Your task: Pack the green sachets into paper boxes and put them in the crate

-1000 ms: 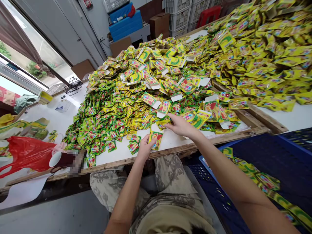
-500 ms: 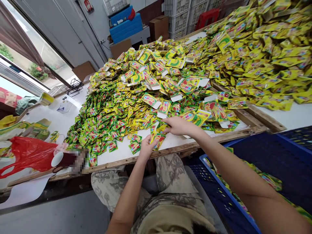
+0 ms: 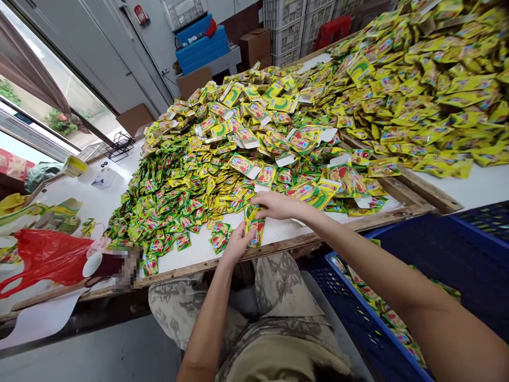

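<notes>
A small yellow-green printed box (image 3: 255, 232) with a red fruit picture stands tilted at the table's front edge. My left hand (image 3: 237, 243) grips its lower left side, thumb across the front. At its upper end are the bent fingers of my right hand (image 3: 274, 205), closed on the box's top; the fingertips are partly hidden. Just left of my left hand lie a few loose green sachets (image 3: 219, 236). Behind both hands rises a heap of small green and yellow sachets (image 3: 178, 185). Open boxes with white flaps, such as one printed box (image 3: 265, 176), lie on it.
A wooden rim (image 3: 286, 245) edges the white table. Larger yellow packs (image 3: 421, 116) are piled at right. Below right is a blue crate (image 3: 332, 260) holding packs. A red plastic bag (image 3: 51, 260) and a dark cup with a white rim (image 3: 92, 264) are at left.
Both hands have shifted slightly left with the box, which is now more upright. My right hand's fingers have moved onto its top end. The view has turned slightly.
</notes>
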Tool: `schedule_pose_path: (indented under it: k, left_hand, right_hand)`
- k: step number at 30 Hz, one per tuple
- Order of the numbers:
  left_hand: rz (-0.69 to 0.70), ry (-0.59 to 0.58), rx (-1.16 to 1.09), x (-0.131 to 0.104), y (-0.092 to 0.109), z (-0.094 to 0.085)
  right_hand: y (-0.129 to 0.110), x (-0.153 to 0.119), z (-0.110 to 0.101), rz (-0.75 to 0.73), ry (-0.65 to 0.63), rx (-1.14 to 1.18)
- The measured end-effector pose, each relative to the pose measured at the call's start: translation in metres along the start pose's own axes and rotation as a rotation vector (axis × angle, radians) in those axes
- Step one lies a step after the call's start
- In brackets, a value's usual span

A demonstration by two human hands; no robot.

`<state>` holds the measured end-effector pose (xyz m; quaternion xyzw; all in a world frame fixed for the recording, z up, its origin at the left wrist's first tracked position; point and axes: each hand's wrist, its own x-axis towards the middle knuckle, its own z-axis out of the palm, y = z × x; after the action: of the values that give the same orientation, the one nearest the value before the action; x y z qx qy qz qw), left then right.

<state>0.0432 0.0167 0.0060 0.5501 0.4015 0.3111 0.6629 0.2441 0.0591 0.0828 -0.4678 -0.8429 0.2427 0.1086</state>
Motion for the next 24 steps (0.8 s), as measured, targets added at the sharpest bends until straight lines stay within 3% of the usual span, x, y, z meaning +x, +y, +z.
schedule_pose_path:
  k: [4,8,13,17,24]
  left_hand:
    - [-0.062,-0.06,0.011,-0.003,0.003,-0.013]
    - [-0.077,-0.063,-0.035,-0.006,0.001,-0.02]
    - [-0.064,-0.047,-0.064,-0.008,-0.002,-0.019]
    - [-0.065,-0.036,-0.074,-0.008,0.0,-0.017]
    - [-0.053,-0.065,-0.08,-0.009,-0.002,-0.02]
  right_hand:
    - [0.002,-0.002,0.003,-0.054,-0.024,0.096]
    - [-0.003,0.005,0.002,0.017,-0.005,0.127]
    - [-0.015,0.011,-0.006,0.044,-0.058,-0.044]
    - [-0.026,0.012,-0.009,0.153,-0.078,-0.219]
    - [-0.022,0.011,-0.002,0.008,-0.09,-0.181]
